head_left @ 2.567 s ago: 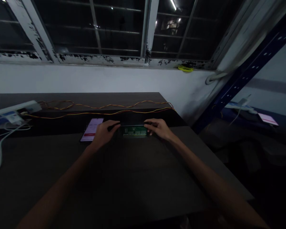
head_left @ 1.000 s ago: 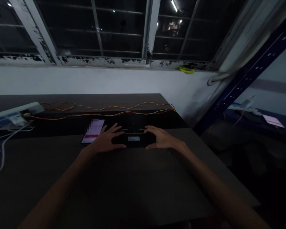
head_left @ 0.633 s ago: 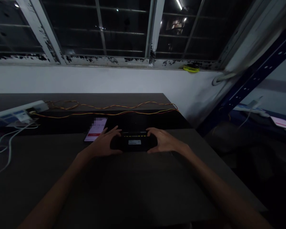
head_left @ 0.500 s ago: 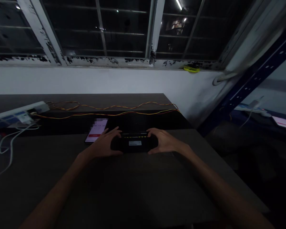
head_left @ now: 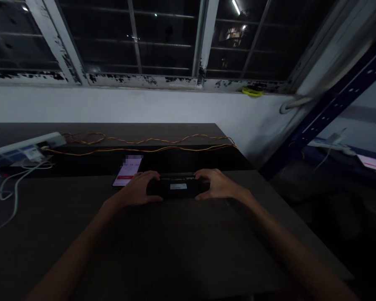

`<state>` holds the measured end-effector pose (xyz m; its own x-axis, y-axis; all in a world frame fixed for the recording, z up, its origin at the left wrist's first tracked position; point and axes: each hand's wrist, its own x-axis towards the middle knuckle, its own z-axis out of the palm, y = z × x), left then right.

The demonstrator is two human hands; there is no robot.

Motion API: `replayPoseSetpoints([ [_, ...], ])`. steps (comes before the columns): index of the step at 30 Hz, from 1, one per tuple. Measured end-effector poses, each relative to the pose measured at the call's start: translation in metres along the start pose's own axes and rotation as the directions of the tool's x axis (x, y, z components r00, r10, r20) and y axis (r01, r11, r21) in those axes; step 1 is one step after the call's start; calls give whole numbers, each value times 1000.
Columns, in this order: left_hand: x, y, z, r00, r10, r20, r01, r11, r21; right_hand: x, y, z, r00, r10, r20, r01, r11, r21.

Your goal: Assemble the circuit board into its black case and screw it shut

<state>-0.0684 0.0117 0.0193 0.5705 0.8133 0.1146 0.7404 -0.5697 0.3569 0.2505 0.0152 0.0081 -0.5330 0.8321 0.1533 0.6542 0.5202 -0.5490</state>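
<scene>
Between my two hands is a black oblong case (head_left: 178, 194) with a pale label on the side facing me. My left hand (head_left: 139, 187) grips its left end, thumb along the near lower edge and fingers over the top. At the opposite end my right hand (head_left: 217, 184) holds it the same way. A narrow strip with faint yellowish marks shows along the top edge, too dark to make out well. Just behind my left hand a phone (head_left: 128, 171) with a lit screen lies on the table, partly covered by my fingers.
The dark table (head_left: 181, 242) runs back to a white wall under barred windows. A white power strip (head_left: 28, 146) with cables lies at left. A twisted red-yellow wire (head_left: 144, 149) crosses behind the case. A blue metal post (head_left: 326, 104) stands at right.
The case has tipped slightly, and its row of yellow marks shows less than before. My left fingers, spread earlier, have closed down onto the case. Both hands stay at its ends.
</scene>
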Motion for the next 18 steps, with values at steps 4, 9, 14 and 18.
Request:
replayPoseSetpoints([
  [4,0,-2,1,1000,6,-3,-6,1000,-14,0,0,0,1000,6,-3,-6,1000,16],
  [9,0,-4,2,1000,18,-16,-18,1000,-24,0,-1,-1,1000,9,5,-9,999,35],
  [14,0,-3,1,1000,15,-2,-15,999,-48,0,-1,-2,1000,17,12,-17,999,40],
  [18,0,-3,2,1000,2,2,-2,997,-71,0,2,-1,999,30,17,-30,999,41],
])
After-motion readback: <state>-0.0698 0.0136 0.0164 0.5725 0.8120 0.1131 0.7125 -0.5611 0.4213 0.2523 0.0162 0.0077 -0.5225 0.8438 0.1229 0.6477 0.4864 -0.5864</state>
